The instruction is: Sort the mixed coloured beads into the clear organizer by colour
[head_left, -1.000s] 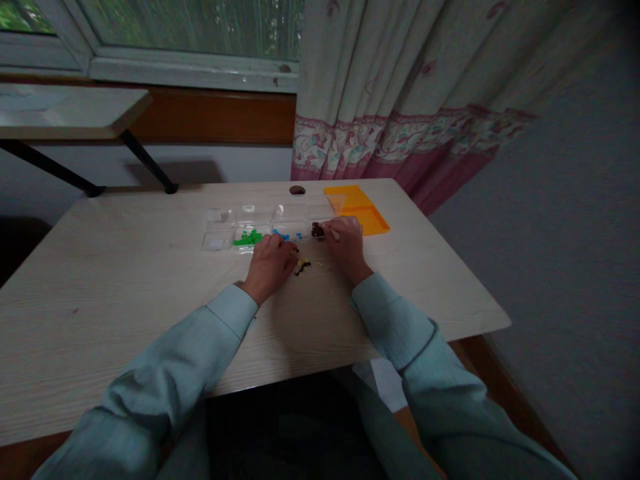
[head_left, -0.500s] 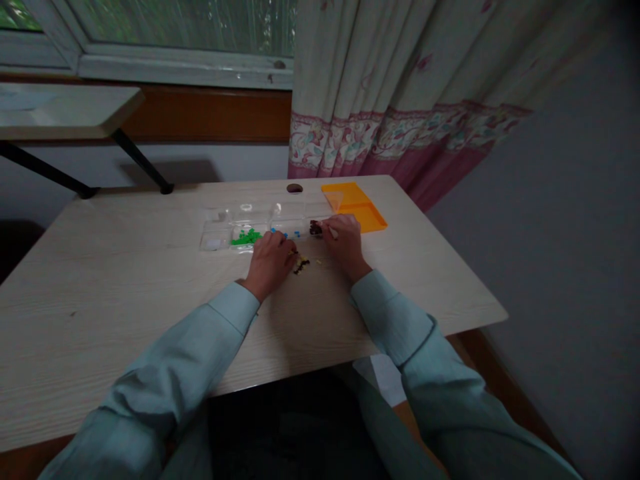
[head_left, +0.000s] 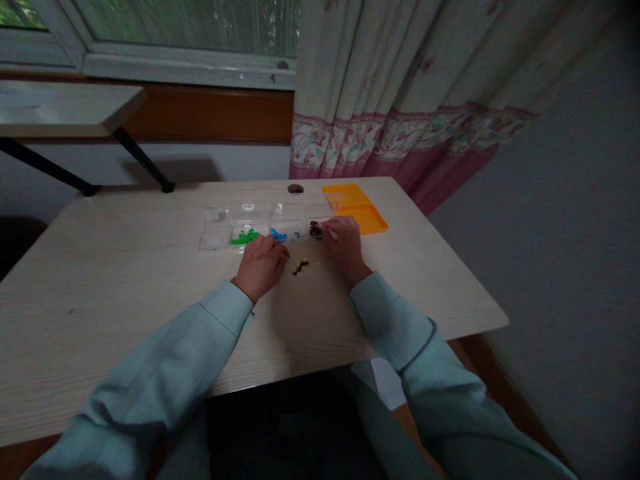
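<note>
A clear compartment tray [head_left: 257, 213] lies on the table, with small green pieces [head_left: 245, 237], blue pieces [head_left: 279, 235] and dark brown pieces [head_left: 315, 229] in separate front compartments. My right hand [head_left: 344, 241] is over the brown compartment, its fingers pinched; anything between them is too small to name. My left hand [head_left: 263, 263] rests in front of the green and blue compartments, fingertips together, and what they may hold is hidden. Between my hands, a small pile of yellowish and dark pieces [head_left: 301, 267] lies on the tabletop.
An orange tray or lid [head_left: 367, 217] lies behind my right hand, close to the clear tray's right end. A raised shelf [head_left: 100, 123] on black legs stands at the back left. A round hole [head_left: 295, 189] is cut near the table's back edge, below the curtain [head_left: 345, 133].
My left hand has drawn back a little to the left, away from the small pile, uncovering more of the blue pieces. My right hand stays at the brown compartment.
</note>
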The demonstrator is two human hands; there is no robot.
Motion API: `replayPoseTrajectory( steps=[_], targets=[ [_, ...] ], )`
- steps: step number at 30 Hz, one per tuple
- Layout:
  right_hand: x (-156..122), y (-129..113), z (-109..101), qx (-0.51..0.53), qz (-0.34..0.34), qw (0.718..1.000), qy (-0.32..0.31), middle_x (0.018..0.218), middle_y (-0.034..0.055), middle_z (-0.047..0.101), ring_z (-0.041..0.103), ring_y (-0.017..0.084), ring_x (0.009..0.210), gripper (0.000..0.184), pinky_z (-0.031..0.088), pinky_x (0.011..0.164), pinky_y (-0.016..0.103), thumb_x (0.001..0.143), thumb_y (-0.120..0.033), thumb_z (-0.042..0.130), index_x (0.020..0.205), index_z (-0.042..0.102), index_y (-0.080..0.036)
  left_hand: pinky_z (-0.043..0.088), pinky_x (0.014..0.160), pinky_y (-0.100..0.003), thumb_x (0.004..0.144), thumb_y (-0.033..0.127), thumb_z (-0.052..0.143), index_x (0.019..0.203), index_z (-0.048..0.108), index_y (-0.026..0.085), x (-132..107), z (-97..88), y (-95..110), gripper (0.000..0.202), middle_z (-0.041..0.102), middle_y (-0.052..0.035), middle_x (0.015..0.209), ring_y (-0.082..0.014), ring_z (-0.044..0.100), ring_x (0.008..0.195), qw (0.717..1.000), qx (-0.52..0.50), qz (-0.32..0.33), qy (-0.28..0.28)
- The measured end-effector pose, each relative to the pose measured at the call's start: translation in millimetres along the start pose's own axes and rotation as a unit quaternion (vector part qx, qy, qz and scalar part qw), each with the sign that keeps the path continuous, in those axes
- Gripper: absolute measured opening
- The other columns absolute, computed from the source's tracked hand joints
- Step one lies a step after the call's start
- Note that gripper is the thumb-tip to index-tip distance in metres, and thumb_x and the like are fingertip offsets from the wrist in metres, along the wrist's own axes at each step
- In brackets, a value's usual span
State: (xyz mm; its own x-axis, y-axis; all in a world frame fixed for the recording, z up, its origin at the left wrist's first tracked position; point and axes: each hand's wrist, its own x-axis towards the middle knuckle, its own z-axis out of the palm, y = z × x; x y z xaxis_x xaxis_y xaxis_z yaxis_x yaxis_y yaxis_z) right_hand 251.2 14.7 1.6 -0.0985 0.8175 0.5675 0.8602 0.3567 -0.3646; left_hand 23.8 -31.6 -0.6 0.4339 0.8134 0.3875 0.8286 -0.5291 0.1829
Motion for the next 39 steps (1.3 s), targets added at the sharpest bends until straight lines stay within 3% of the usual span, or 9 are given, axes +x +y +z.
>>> replayPoseTrajectory(
  steps=[8,19,22,28,39],
  targets=[
    [0,0,1,-0.008,-0.005,1.000,-0.002,0.089,0.0056,0.069,0.055,0.022,0.089,0.039,0.036,0.080,0.037,0.096,-0.047,0.044,0.087,0.073,-0.022,0.041,0.079,-0.042,0.088,0.033,0.059,0.093,0.065,0.020,1,1.3,3,0.016,0.057,-0.0094,0.093,-0.0278,0.050,0.094,1.000,0.007,-0.005,-0.005],
    [-1,-5,-3,0.016,-0.010,1.000,-0.015,0.090,0.0056,0.070,0.056,0.021,0.089,0.036,0.038,0.083,0.037,0.096,-0.043,0.045,0.088,0.073,-0.023,0.041,0.079,-0.040,0.095,0.031,0.048,0.087,0.064,0.018,3,4.4,2,0.023,0.058,-0.0089,0.088,-0.0248,0.051,0.089,0.999,-0.029,-0.006,0.020],
    [-4,-12,-2,0.039,-0.044,0.998,-0.030,0.093,0.0058,0.070,0.056,0.021,0.093,0.032,0.039,0.087,0.038,0.096,-0.040,0.046,0.092,0.073,-0.023,0.042,0.080,-0.038,0.096,0.032,0.046,0.087,0.063,0.018,5,6.2,-3,0.024,0.058,-0.0077,0.086,-0.0223,0.052,0.087,0.994,-0.089,-0.020,0.061],
    [-17,-36,4,0.085,-0.181,0.978,-0.062,0.093,0.0042,0.069,0.056,0.020,0.098,0.024,0.038,0.095,0.038,0.093,-0.036,0.054,0.108,0.071,-0.029,0.043,0.079,-0.034,0.097,0.036,0.045,0.081,0.059,0.019,7,6.0,-8,0.027,0.056,-0.0048,0.081,-0.0185,0.052,0.083,0.969,-0.198,-0.065,0.133],
    [-21,-44,9,0.088,-0.191,0.976,-0.047,0.086,0.0037,0.070,0.056,0.019,0.091,0.024,0.039,0.088,0.036,0.094,-0.038,0.052,0.101,0.073,-0.029,0.045,0.076,-0.033,0.097,0.035,0.044,0.081,0.058,0.020,7,7.5,-8,0.026,0.055,-0.0039,0.079,-0.0176,0.052,0.081,0.964,-0.230,-0.039,0.127]
  ],
)
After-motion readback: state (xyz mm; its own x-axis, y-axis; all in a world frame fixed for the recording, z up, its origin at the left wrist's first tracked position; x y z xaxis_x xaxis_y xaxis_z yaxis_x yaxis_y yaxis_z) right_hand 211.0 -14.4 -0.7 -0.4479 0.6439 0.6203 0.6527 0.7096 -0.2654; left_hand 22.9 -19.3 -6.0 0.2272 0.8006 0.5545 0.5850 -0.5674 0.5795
